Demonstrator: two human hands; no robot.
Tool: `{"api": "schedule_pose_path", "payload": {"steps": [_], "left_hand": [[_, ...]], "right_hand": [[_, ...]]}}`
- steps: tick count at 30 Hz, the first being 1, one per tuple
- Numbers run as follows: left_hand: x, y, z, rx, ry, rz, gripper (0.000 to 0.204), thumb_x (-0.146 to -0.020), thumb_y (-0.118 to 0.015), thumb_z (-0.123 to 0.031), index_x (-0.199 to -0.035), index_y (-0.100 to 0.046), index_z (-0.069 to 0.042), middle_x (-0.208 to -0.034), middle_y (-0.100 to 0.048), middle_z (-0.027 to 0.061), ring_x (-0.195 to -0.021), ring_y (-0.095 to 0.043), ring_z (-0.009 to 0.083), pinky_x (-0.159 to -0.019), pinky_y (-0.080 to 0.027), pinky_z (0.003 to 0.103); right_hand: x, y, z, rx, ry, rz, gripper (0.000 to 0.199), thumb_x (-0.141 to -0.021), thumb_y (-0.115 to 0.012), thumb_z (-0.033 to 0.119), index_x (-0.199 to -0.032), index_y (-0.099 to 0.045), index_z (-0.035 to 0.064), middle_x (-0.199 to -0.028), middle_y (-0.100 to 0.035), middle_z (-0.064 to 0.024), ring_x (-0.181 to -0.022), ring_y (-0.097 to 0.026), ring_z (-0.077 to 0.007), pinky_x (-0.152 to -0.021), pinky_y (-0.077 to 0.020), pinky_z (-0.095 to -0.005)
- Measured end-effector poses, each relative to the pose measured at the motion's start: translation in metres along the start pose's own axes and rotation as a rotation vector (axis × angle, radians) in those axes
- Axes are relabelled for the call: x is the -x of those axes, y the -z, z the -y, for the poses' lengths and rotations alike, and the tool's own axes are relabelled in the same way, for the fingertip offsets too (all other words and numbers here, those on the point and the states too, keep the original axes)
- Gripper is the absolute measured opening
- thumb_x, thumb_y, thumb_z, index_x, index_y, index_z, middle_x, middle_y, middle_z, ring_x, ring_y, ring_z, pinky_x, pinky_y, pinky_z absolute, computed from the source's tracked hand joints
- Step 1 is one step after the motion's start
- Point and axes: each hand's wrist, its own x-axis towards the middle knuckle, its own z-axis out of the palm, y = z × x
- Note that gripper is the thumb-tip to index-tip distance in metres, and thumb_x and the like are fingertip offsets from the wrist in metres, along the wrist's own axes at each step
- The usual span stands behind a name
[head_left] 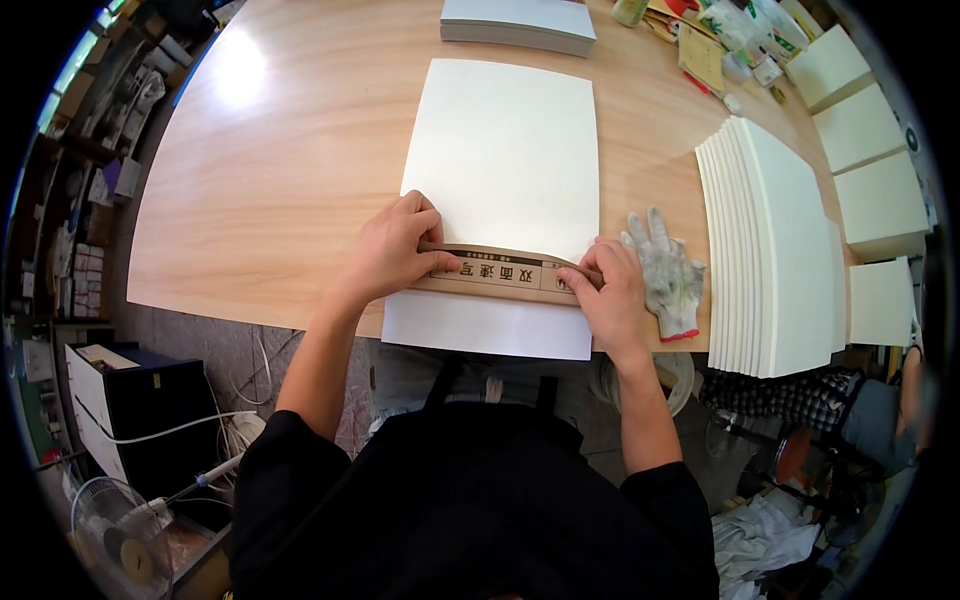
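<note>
A strip of brown printed cardboard (pixel 500 274), folded lengthwise, lies across the near part of a white paper stack (pixel 505 150). My left hand (pixel 405 250) grips its left end, thumb on the printed face and fingers curled behind. At the other end my right hand (pixel 612 285) pinches it the same way, thumb on top. Below the strip, a white sheet (pixel 480 325) reaches past the table's front edge. How the strip joins the paper under it is hidden. A grey-white work glove (pixel 664 275) with a red cuff lies just right of my right hand.
Several thick white pads (pixel 770 250) lean in a row at the right. Another paper stack (pixel 517 27) sits at the far side of the wooden table (pixel 270 180). Clutter and a yellow envelope (pixel 701 58) fill the far right corner. A fan (pixel 122 540) stands at lower left.
</note>
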Motion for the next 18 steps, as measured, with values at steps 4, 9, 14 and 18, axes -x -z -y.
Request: {"api": "schedule_pose_path", "payload": {"steps": [4, 9, 14, 18], "left_hand": [[0.001, 0.005, 0.001, -0.034, 0.000, 0.048, 0.040, -0.080, -0.090, -0.034, -0.081, -0.061, -0.006, -0.098, -0.062, 0.0064, -0.091, -0.063, 0.0274, -0.077, -0.050, 0.041], [-0.015, 0.026, -0.020, -0.354, -0.018, 0.283, 0.047, -0.079, -0.090, -0.036, -0.115, -0.068, -0.016, -0.106, -0.064, 0.0065, -0.099, -0.068, 0.0284, -0.083, -0.052, 0.041], [-0.064, -0.007, -0.075, -1.078, -0.885, 0.303, 0.087, -0.091, -0.081, -0.031, -0.162, -0.033, -0.044, -0.124, -0.063, 0.0028, -0.101, -0.071, 0.0214, -0.089, -0.052, 0.035], [-0.067, -0.008, -0.090, -1.155, -0.808, 0.484, 0.077, -0.101, -0.068, -0.024, -0.163, -0.032, -0.054, -0.124, -0.062, 0.0019, -0.103, -0.071, 0.0190, -0.089, -0.054, 0.032]], "right_hand": [[0.005, 0.001, 0.007, 0.031, -0.022, 0.033, 0.030, -0.082, -0.085, 0.015, -0.082, -0.057, 0.0035, -0.087, -0.062, -0.0092, -0.091, -0.057, -0.0334, -0.081, -0.0466, -0.0451], [0.002, 0.002, 0.010, 0.053, -0.002, 0.061, 0.025, -0.084, -0.083, 0.014, -0.086, -0.061, 0.0029, -0.089, -0.063, -0.0096, -0.093, -0.059, -0.0324, -0.081, -0.0486, -0.0439], [-0.010, 0.042, -0.010, -0.224, -0.213, -0.113, 0.016, -0.094, -0.074, 0.011, -0.107, -0.073, 0.0011, -0.098, -0.069, -0.0121, -0.089, -0.066, -0.0305, -0.079, -0.0531, -0.0409], [0.008, 0.088, -0.014, 0.073, -0.234, 0.008, 0.017, -0.096, -0.069, 0.009, -0.111, -0.074, 0.0027, -0.102, -0.070, -0.0133, -0.088, -0.070, -0.0312, -0.078, -0.0546, -0.0393]]}}
